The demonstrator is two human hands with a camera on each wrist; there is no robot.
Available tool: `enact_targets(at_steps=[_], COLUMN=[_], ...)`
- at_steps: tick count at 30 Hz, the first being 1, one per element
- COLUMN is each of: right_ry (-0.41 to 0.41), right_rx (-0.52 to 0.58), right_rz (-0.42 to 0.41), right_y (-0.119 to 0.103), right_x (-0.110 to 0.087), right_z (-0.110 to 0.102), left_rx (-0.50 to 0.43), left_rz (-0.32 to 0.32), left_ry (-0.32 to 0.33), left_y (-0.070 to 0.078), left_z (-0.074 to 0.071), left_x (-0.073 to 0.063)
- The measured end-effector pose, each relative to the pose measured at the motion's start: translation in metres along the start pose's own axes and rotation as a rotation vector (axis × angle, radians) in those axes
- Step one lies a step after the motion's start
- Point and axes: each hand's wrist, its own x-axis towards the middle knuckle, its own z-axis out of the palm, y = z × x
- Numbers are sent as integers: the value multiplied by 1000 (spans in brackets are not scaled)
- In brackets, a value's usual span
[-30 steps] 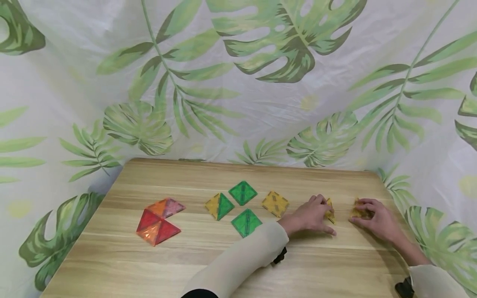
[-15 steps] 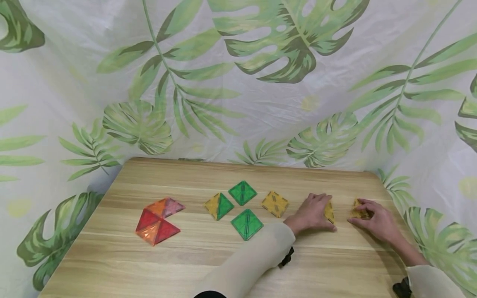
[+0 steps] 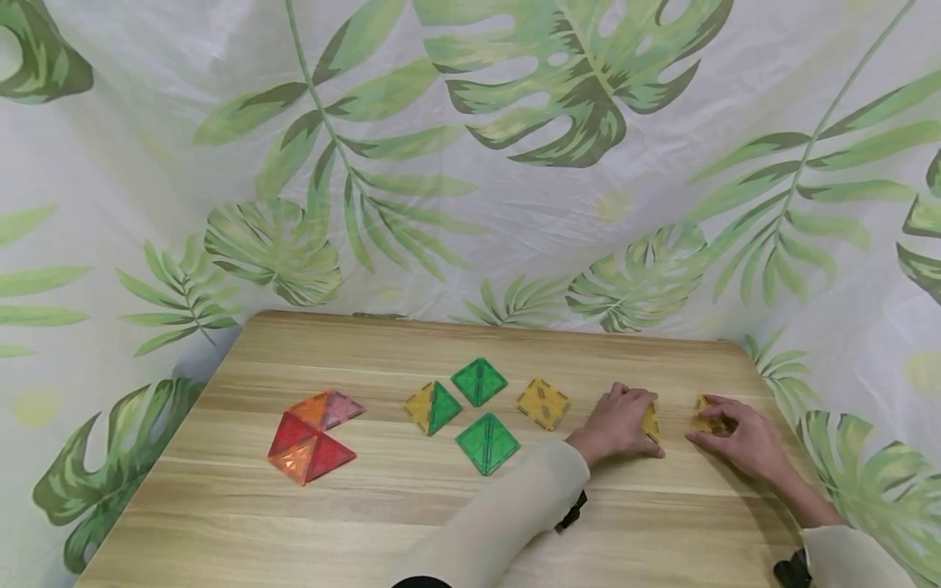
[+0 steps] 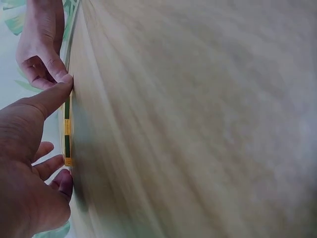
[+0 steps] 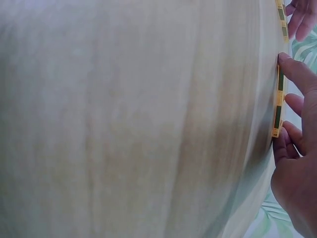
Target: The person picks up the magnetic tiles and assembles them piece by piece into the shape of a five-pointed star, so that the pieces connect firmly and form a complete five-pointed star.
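Near the right end of the table, my left hand (image 3: 616,420) has its thumb and fingers around the edges of a yellow translucent triangular magnetic tile (image 3: 650,422). The hand covers part of that tile. To its right, my right hand (image 3: 744,433) grips another yellow magnetic tile (image 3: 704,416) between thumb and fingers. A gap of bare wood separates the two tiles. In the left wrist view, the left hand's tile (image 4: 68,126) appears edge-on, low against the tabletop. The right wrist view likewise shows the right hand's tile (image 5: 278,96) edge-on, between thumb and fingertips.
Left of my left hand lies a yellow square of tiles (image 3: 543,403). Beyond it are green diamonds (image 3: 479,381) (image 3: 488,443) and a yellow-green diamond (image 3: 433,407). Red, orange and pink triangles (image 3: 312,437) form a fan farther left. A leaf-print cloth (image 3: 515,204) hangs behind the wooden table (image 3: 367,523).
My left hand has shifted slightly, its thumb drawing in to the lower corner of the triangle, which now shows more of its face. The right hand has barely moved.
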Motion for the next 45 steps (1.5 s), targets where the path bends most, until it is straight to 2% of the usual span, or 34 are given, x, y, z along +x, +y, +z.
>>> enact_targets(at_steps=[5, 13, 24, 35, 39, 45], right_ry=[1, 5, -19, -6, -6, 2], right_rx=[11, 18, 23, 99, 117, 149], right_rz=[-2, -1, 21, -32, -73, -155], right_y=[0, 0, -4, -27, -41, -60], right_x=[0, -1, -4, -3, -1, -1], right_z=[1, 2, 2, 9, 10, 14], left_rx=[27, -10, -30, -52, -106, -99], left_rz=[-1, 0, 57, 151, 128, 136], left_ry=[12, 32, 58, 87, 62, 76], left_y=[2, 4, -1, -14, -18, -24], left_z=[0, 0, -4, -24, -33, -42], left_x=[-1, -1, -6, -24, -36, -53])
